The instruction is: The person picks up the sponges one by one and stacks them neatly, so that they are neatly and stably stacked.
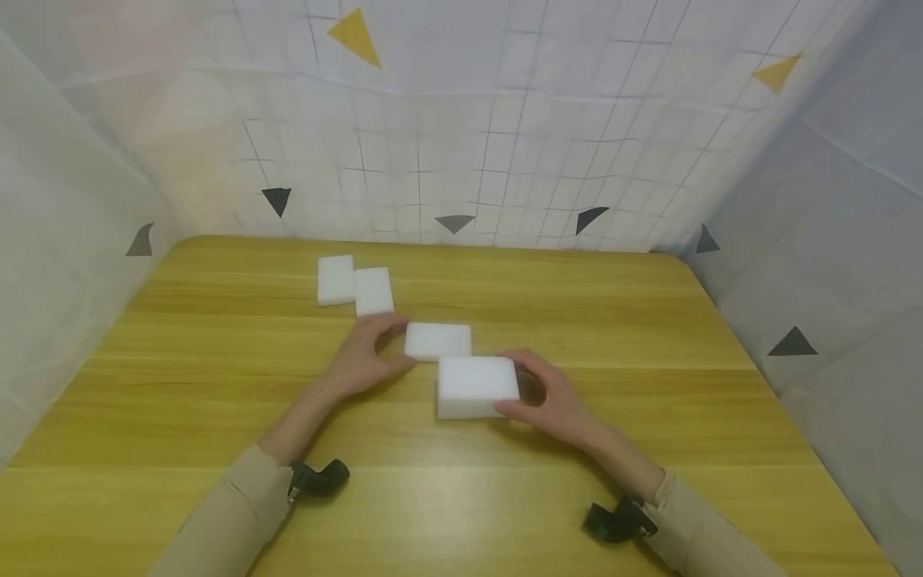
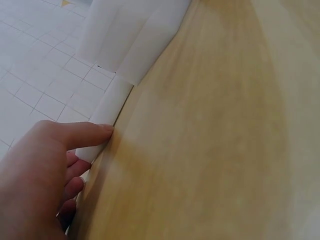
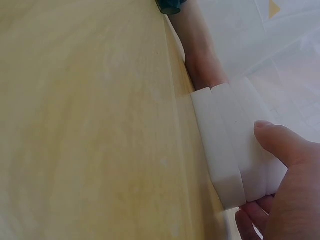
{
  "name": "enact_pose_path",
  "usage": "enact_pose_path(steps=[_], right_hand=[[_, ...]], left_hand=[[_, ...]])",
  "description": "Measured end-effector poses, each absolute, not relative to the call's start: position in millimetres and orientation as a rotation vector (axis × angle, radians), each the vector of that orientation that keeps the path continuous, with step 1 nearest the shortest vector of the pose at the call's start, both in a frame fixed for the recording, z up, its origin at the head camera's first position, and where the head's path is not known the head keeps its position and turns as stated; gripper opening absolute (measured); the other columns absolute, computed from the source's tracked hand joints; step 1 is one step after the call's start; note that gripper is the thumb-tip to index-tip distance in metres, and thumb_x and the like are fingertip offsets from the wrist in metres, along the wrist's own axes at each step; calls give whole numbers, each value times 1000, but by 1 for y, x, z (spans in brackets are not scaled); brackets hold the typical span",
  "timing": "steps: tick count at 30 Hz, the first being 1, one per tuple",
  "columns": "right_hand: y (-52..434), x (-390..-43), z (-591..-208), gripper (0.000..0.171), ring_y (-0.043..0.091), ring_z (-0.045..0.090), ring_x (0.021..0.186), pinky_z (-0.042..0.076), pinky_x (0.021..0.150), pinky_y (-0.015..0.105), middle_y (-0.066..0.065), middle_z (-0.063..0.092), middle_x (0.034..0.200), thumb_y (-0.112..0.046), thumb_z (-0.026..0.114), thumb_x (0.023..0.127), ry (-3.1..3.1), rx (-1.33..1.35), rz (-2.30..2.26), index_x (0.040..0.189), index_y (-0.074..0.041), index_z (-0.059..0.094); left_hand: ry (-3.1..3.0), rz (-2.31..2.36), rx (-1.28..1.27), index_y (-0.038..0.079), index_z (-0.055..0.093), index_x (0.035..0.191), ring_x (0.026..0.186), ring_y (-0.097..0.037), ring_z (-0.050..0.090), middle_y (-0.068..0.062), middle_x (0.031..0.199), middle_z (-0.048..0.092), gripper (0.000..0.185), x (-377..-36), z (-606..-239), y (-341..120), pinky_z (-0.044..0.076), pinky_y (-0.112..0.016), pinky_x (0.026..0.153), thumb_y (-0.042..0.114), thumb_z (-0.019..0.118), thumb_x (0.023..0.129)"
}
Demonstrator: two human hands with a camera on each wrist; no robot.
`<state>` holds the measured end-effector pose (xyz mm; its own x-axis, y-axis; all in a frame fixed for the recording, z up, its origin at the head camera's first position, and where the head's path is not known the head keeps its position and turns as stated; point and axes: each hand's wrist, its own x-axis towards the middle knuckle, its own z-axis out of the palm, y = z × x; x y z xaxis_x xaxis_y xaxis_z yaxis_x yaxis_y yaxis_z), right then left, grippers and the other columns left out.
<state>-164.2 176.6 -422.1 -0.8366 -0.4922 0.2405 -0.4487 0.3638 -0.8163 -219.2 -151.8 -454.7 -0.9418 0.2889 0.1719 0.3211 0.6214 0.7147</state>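
Four white foam blocks lie on a yellow wooden table [image 1: 216, 385]. My left hand [image 1: 368, 357] holds the left end of the middle block [image 1: 437, 340], with the thumb at its near corner and fingers at its far corner. In the left wrist view, that hand [image 2: 40, 170] has its thumb against the block's end [image 2: 107, 120]. My right hand [image 1: 551, 397] grips the right end of the nearest, thicker block [image 1: 477, 386], which touches the middle block's near right corner. In the right wrist view, the thumb [image 3: 285, 150] lies over this block [image 3: 235, 145], which looks like stacked slabs.
Two more white blocks [image 1: 336, 280] [image 1: 373, 291] lie side by side behind my left hand. White sheeted walls with tile lines and triangle marks close in the table at the back and both sides. A black camera mount [image 1: 320, 477] sits on each wrist.
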Motion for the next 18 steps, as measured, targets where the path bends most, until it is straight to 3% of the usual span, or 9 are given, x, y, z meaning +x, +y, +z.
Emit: enact_pose_path(steps=[12,18], right_hand=[[185,-179,-453,64,17,56,123,45,107,51,-3,61,132,-16,85,80,2561,-877,-1504,137,-22,55],[180,-170,-433,63,18,57,121,44,107,54,2,62,130,-13,85,79,2553,-855,-1506,135,-15,56]], left_hand=[[-2738,-1383,-507,14,62,132,129,-28,47,-6,133,60,62,-218,-454,-151,33,-48,115,34,84,78],[-2703,-1459,-477,15,62,132,126,-28,50,-6,134,60,60,-218,-454,-151,36,-48,113,31,84,79]])
